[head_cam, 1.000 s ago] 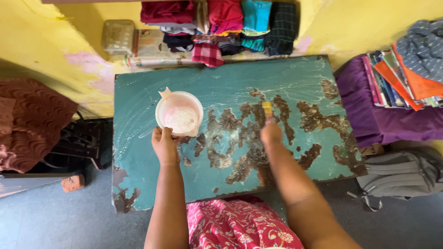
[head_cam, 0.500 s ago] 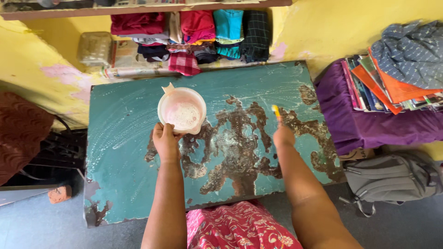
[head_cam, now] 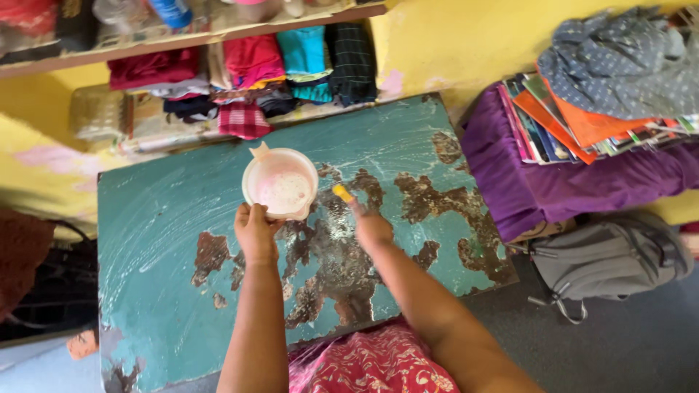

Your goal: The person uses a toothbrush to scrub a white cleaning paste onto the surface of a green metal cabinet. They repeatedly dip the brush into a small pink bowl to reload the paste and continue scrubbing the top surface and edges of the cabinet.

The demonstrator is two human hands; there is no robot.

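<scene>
My left hand (head_cam: 255, 231) grips the near rim of a pale pink bowl (head_cam: 280, 183) with a small spout, resting on a teal table (head_cam: 167, 218) whose paint is worn off in brown patches. Whitish foamy liquid lies in the bowl. My right hand (head_cam: 370, 224) is closed around a small yellow object (head_cam: 341, 192), perhaps a sponge or brush, pressed to the tabletop just right of the bowl. Wet soapy streaks cover the table's surface.
Folded clothes (head_cam: 291, 65) fill a shelf against the yellow wall behind the table. A purple-covered stand (head_cam: 575, 182) at the right carries stacked books (head_cam: 575, 124) and a blue cloth. A grey backpack (head_cam: 611, 258) lies on the floor. A red patterned garment (head_cam: 371, 364) covers my lap.
My right hand with the yellow object has slid left toward the bowl. The left hand keeps hold of the bowl. The camera view has shifted, bringing the table closer.
</scene>
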